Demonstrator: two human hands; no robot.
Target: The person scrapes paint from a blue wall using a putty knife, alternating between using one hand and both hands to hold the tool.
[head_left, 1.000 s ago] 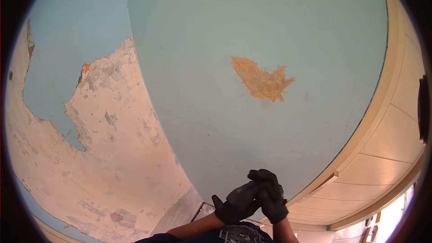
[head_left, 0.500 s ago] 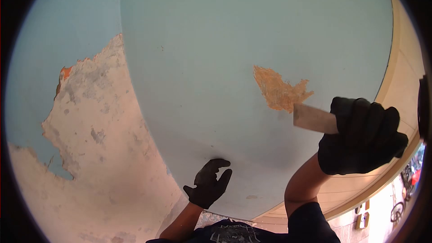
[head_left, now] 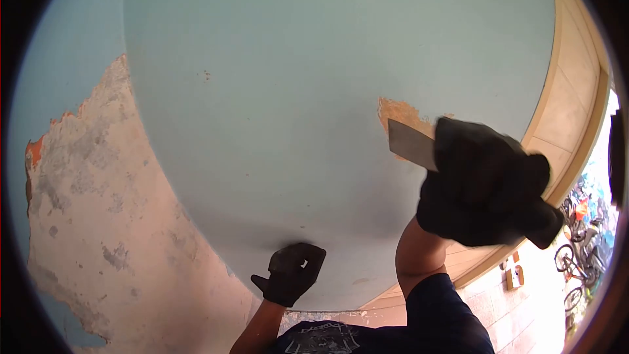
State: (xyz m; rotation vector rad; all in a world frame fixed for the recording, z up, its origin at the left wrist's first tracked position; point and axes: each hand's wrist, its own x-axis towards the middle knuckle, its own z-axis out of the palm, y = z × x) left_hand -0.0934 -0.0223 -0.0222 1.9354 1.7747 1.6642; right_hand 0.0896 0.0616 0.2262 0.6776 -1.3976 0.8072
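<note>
My right hand (head_left: 488,183), in a black glove, is closed around a flat metal scraper (head_left: 411,143). The blade lies over the lower left part of a bare tan patch (head_left: 401,113) in the pale green wall (head_left: 295,59). Part of that patch is hidden behind the blade and the glove. Low in the view, my left hand (head_left: 293,274), also gloved in black, is near the wall with its fingers curled, and a small gap shows between thumb and fingers. Nothing is seen in it.
On the left, a large area of bare plaster (head_left: 118,223) with ragged edges meets blue paint (head_left: 65,46). A cream tiled band (head_left: 557,124) runs down the right side. Bicycles (head_left: 573,262) and a switch box (head_left: 515,277) show at the lower right.
My right hand and the scraper have moved left and slightly up, over the patch. The fingers of my left hand have curled inward. The view has shifted, showing more at the right.
</note>
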